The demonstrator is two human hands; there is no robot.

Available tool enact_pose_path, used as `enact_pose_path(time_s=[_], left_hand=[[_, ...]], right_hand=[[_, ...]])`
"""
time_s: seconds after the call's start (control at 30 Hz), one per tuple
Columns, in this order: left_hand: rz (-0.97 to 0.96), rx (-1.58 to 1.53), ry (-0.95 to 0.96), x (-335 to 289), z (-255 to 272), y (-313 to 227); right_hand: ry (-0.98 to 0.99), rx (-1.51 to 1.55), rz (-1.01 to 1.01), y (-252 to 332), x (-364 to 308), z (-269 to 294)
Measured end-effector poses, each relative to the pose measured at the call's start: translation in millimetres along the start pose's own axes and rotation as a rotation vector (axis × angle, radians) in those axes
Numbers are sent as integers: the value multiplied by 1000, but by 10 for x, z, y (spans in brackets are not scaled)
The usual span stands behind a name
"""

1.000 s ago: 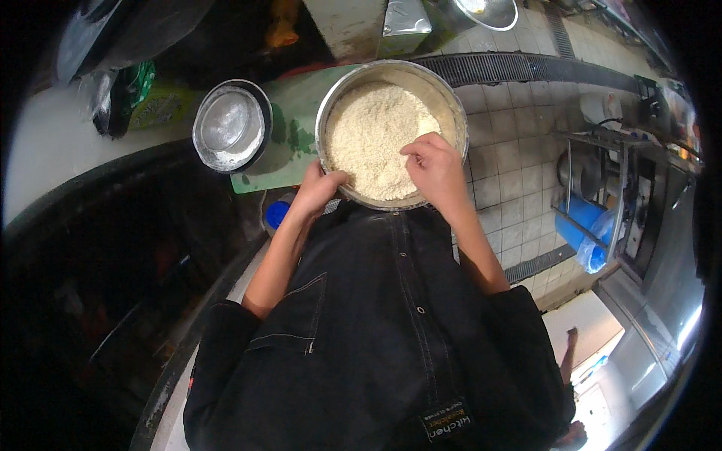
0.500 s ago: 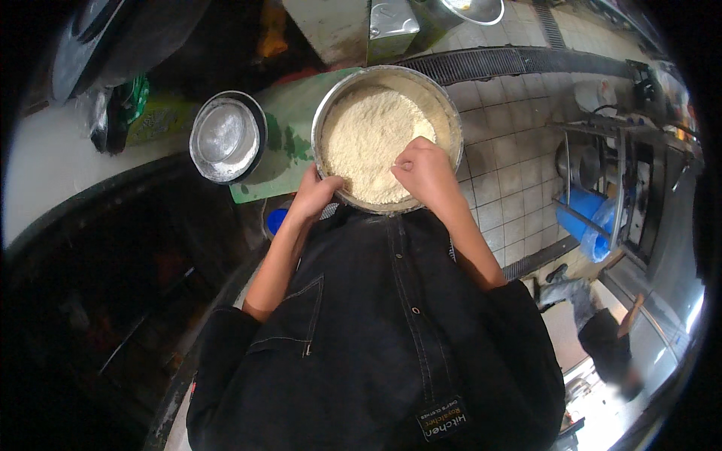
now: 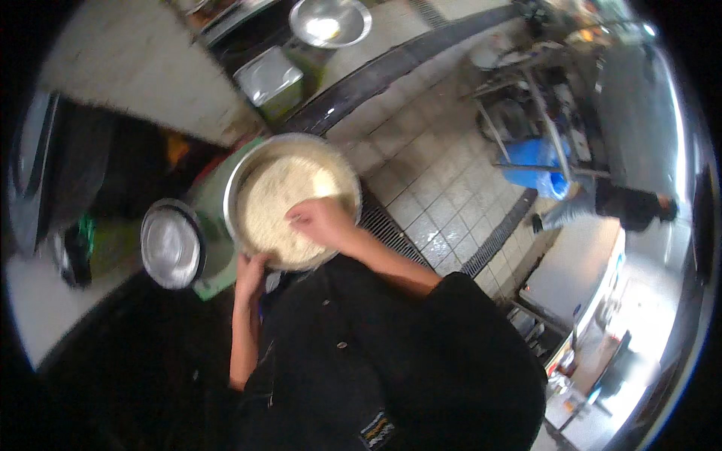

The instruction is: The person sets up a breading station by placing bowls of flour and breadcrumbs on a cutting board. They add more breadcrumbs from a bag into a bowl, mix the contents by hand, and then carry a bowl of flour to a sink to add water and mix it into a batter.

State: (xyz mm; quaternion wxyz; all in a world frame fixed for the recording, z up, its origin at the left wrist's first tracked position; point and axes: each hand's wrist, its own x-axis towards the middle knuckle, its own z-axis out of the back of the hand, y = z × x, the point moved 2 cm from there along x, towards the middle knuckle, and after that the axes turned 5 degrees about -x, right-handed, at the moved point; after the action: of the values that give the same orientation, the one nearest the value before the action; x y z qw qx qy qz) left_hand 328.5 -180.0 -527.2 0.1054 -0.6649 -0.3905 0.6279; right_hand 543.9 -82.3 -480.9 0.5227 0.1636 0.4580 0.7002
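Note:
A large round metal bowl (image 3: 344, 171) holds a thick layer of pale yellow crumbly meal (image 3: 278, 188). My left hand (image 3: 251, 272) grips the bowl's near left rim, thumb over the edge and the other fingers mostly hidden below. Over the meal, near the bowl's middle, is my right hand (image 3: 323, 223). Its fingertips are pinched together; blur hides whether anything is between them. Beneath the bowl lies a green board (image 3: 216, 225). Left of the bowl stands a dark-rimmed bowl with a shallow metal dish (image 3: 171, 244) in it, dusted with white powder.
Farther off are a square metal-topped tin (image 3: 268, 77) and a wide metal bowl (image 3: 347, 21). At right, tiled floor (image 3: 440, 188) runs past a drain grate (image 3: 392, 233) to a metal rack (image 3: 543, 105) with a blue bin (image 3: 534, 161). Another person (image 3: 624, 207) stands beyond.
My view has turned, so the bowl sits lower and farther left in the picture. My right fingertips have shifted slightly toward the bowl's middle. My left hand keeps its grip on the rim.

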Motion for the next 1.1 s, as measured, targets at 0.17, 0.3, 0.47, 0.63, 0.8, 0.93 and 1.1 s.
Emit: enact_pose_path(time_s=[0.17,0.3,0.47,0.63,0.8,0.93,1.1], left_hand=[[47,105,55,95,53,0],[53,105,4,36,-41,-127],[35,67,-2,59,-49,-86],[134,-24,144,124,-50,-65],[9,13,126,35,-33,-289],[81,167,140,210,-114,-346],[48,109,211,-66,-469,-525]], right_hand=[[-32,-168,495,134,-58,58],[-213,-273,589,191,-71,720],[-605,-526,555,666,-535,1850],[-1211,-790,733,1428,-2081,2840],[-2335,-2087,-1072,1677,-3320,3481],[-2318,-1291,-356,-311,-4738,4657],[-2291,-620,-755,-1226,-3602,3686]])
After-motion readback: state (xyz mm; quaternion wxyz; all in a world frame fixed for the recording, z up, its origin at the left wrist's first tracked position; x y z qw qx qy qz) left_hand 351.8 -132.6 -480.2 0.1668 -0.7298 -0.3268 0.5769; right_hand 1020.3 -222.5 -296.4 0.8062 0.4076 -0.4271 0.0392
